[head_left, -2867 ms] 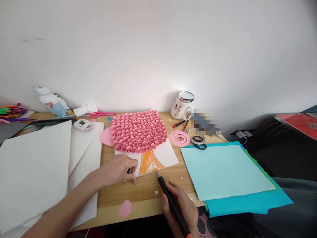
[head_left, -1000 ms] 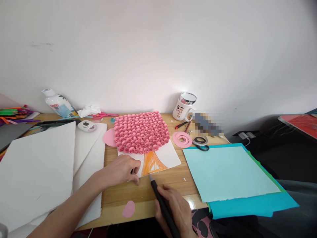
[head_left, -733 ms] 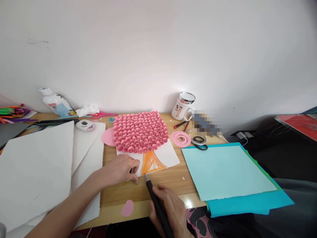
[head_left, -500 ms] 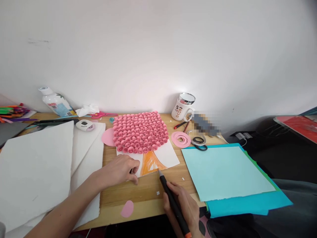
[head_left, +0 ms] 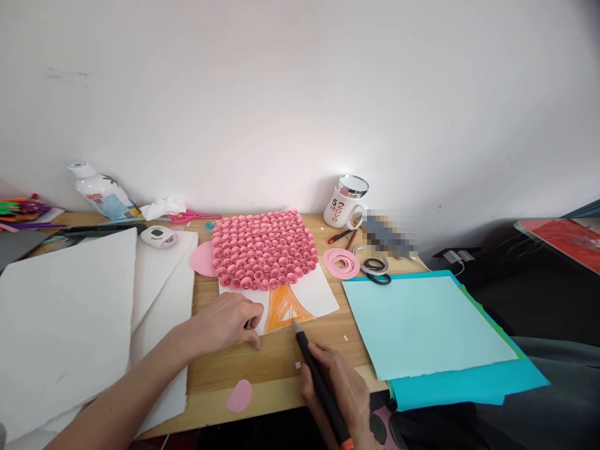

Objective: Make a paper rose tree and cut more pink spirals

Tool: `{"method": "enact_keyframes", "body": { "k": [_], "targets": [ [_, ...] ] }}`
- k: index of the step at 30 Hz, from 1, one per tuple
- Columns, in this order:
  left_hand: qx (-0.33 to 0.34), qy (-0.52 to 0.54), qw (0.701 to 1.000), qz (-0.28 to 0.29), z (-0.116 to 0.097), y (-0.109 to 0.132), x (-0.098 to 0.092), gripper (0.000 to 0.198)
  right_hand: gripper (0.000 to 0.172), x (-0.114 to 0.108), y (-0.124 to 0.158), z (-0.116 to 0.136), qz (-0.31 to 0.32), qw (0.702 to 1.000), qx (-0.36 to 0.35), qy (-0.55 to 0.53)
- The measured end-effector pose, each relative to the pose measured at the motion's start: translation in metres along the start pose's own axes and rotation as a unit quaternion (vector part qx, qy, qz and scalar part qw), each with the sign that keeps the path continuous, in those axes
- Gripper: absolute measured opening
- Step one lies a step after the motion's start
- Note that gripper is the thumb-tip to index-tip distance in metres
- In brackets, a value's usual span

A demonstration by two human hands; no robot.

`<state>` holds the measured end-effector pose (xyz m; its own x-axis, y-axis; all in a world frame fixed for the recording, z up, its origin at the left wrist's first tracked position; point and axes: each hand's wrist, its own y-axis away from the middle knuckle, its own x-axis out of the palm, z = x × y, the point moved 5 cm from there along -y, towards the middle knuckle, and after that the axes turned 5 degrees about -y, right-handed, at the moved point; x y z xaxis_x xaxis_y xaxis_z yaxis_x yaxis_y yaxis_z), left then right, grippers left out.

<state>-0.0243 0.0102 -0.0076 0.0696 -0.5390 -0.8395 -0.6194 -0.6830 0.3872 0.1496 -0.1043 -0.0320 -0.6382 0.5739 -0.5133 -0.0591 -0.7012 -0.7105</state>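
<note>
My right hand (head_left: 337, 387) grips a black marker (head_left: 321, 381) with an orange end. Its tip touches the orange-coloured trunk shape (head_left: 281, 309) near the lower edge of a white sheet (head_left: 319, 292). Rows of pink paper rolled roses (head_left: 265, 250) cover the sheet's upper part. My left hand (head_left: 234, 319) rests on the sheet's lower left, its fingers curled and thumb bent. A small dark bit shows between thumb and fingers, too hidden to name.
White sheets (head_left: 65, 325) lie at left, beside a glue tape dispenser (head_left: 159, 236). A bottle (head_left: 103, 190), pink scissors (head_left: 187, 217) and a mug (head_left: 344, 203) stand or lie along the wall. Pink paper rings (head_left: 329, 262) and black-handled scissors (head_left: 377, 279) lie near light blue sheets (head_left: 426, 325).
My right hand and the marker have moved slightly left, the tip shifting along the trunk's lower edge. My left hand stays in place. The view has shifted slightly.
</note>
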Motion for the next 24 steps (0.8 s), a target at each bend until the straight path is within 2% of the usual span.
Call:
{"method": "enact_keyframes", "body": {
  "k": [4,10,16,22,24],
  "targets": [
    [-0.002,0.001,1.000,0.000,0.000,0.000,0.000,0.032,0.019,0.010,0.001,0.012,0.010,0.999,-0.026,-0.044],
    [-0.008,0.001,1.000,0.001,0.002,0.000,0.001,0.034,0.020,-0.004,0.000,-0.005,0.007,1.000,0.013,-0.007],
    [-0.003,0.003,1.000,-0.003,0.000,0.000,0.000,0.032,0.018,0.013,-0.002,0.016,0.021,0.998,-0.026,-0.046],
    [-0.002,0.001,1.000,-0.005,0.001,0.000,0.000,0.034,0.020,0.004,-0.001,-0.004,0.021,1.000,0.010,-0.013],
    [-0.004,-0.001,1.000,-0.001,0.001,0.000,0.000,0.033,0.020,0.004,0.000,-0.002,0.009,1.000,0.005,-0.017]
  ]
}}
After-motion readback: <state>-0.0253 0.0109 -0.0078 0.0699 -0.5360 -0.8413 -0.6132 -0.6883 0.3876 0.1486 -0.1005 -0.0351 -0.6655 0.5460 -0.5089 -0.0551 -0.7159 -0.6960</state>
